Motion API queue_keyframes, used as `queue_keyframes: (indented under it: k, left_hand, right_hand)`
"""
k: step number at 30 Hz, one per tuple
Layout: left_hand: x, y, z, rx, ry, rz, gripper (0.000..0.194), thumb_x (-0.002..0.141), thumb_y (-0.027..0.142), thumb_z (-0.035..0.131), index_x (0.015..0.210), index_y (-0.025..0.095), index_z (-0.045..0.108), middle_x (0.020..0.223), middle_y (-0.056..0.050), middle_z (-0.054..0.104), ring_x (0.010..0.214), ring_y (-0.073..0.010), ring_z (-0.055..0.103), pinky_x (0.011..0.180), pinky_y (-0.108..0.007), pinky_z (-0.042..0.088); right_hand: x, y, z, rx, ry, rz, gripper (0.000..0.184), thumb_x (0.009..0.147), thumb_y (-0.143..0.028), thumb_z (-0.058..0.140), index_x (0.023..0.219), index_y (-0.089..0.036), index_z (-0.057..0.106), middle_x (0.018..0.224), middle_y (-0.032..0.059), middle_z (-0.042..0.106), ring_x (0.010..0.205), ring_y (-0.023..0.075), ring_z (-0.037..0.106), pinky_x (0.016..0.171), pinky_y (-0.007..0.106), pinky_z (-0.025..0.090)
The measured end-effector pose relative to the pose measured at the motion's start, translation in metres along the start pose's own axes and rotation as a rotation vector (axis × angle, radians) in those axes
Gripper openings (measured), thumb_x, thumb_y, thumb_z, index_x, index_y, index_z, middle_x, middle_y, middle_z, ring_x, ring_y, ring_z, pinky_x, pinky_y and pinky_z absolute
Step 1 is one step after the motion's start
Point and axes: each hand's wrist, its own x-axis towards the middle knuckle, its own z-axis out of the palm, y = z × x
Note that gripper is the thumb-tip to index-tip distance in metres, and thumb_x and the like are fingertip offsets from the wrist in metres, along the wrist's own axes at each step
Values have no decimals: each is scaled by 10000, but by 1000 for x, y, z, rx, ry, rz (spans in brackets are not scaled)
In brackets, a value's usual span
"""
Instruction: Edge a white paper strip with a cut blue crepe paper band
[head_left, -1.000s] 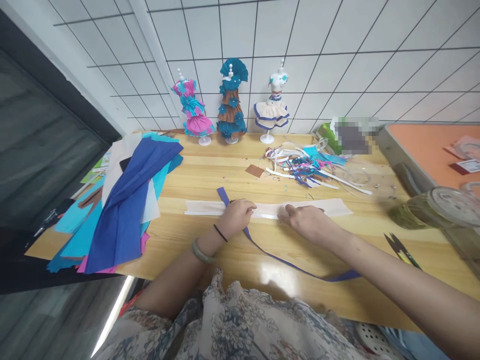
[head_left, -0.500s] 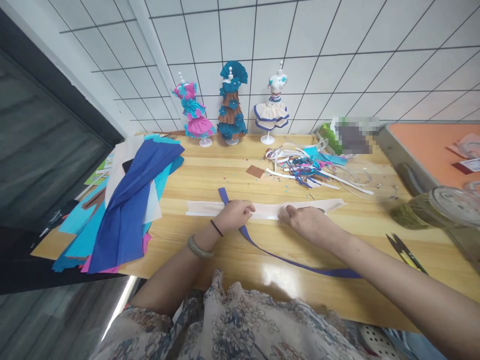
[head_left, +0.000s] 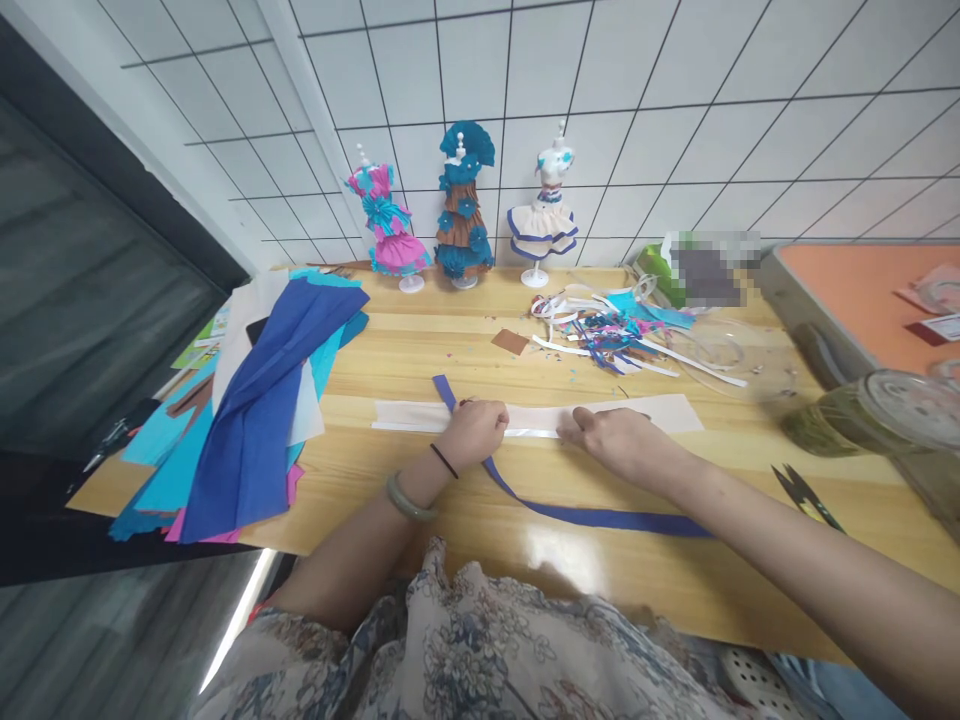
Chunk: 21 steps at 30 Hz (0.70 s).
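A long cream strip of crepe-like paper (head_left: 536, 420) lies sideways across the wooden table, with a shiny band, perhaps clear tape, along its near edge. Over its left half my left hand (head_left: 474, 432) rests with curled fingers; their tips are partly hidden, at the strip. Farther right, my right hand (head_left: 611, 438) pinches at the near edge of the same strip. A narrow dark blue strip (head_left: 600, 518) passes by my left hand and curves in front of both hands, ending beneath my right forearm.
Left lies a pile of coloured paper sheets (head_left: 262, 400). Three small dressed mannequins stand by the wall, including a cream-skirted one (head_left: 544, 225). Paper scraps (head_left: 611, 330), black-bladed snips (head_left: 806, 495), a clear jar (head_left: 847, 420) and an orange-topped case (head_left: 832, 290) are at right.
My left hand has shifted slightly right. The right end of the cream strip now spreads wider and flatter. The dark blue strip's near part has moved a little away from me.
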Motion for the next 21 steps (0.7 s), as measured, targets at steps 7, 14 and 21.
queue_keyframes:
  k: [7,14,21]
  left_hand:
    - [-1,3,1,45,5,5,156,784,231,471,754,195,620,802,-32,660,839,-196,566,790,-330,404]
    - [1,3,8,100,20,-17,168,795,302,503,746,192,620,840,-41,661,880,-220,559,813,-373,385]
    - [-2,8,10,126,67,-53,154,797,288,519,754,187,627,860,-50,661,917,-240,552,805,-388,374]
  right_hand:
    - [-2,6,-3,18,63,-39,371,843,-87,349,1151,-166,540,852,105,578,577,162,601,453,237,273]
    - [-1,5,2,20,38,-37,429,814,-41,352,1187,-180,514,886,117,581,578,158,598,459,229,299]
    - [-2,0,-2,0,-5,-6,424,806,-29,313,1149,-169,520,911,129,569,605,196,605,449,238,314]
